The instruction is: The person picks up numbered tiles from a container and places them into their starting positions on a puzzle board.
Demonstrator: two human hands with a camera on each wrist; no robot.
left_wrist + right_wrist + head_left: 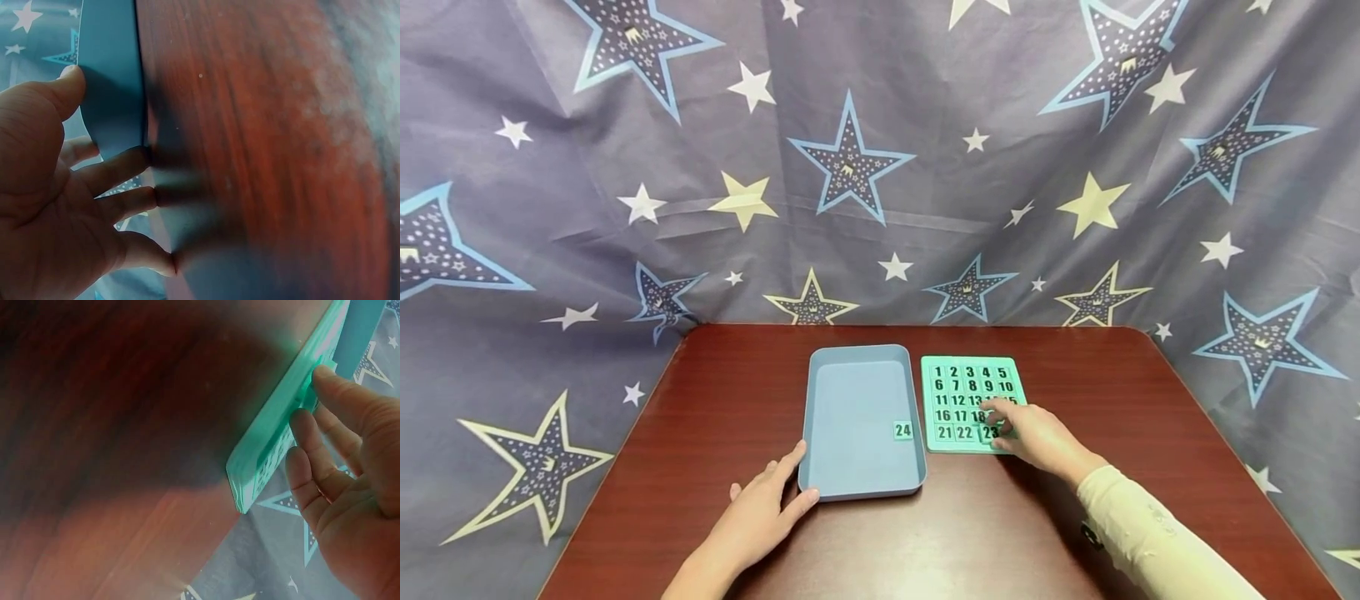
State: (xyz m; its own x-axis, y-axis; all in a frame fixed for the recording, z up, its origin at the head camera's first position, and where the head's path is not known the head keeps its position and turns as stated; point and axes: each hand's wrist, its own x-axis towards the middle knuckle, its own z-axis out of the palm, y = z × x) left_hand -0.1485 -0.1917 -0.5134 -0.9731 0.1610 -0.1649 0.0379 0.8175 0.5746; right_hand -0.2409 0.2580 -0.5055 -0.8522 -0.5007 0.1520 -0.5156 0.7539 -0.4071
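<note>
A green number puzzle board [930,446] lies on the table, with rows of numbered tiles in it. At its front row my right hand [1037,433] pinches the number 23 tile [989,433], which sits slightly raised. In the right wrist view the thumb [331,378] is at that tile's edge, over the board's rim [250,469]. To the left of the board stands a blue-grey tray [861,492] with the number 24 tile [902,430] inside. My left hand [756,512] touches the tray's near left corner, fingers spread; the left wrist view shows its thumb at the rim.
The dark red wooden table [730,392] runs back to a grey curtain [917,225] printed with stars. Tray and board stand side by side with a narrow gap. The table's left and right edges slope away on either side.
</note>
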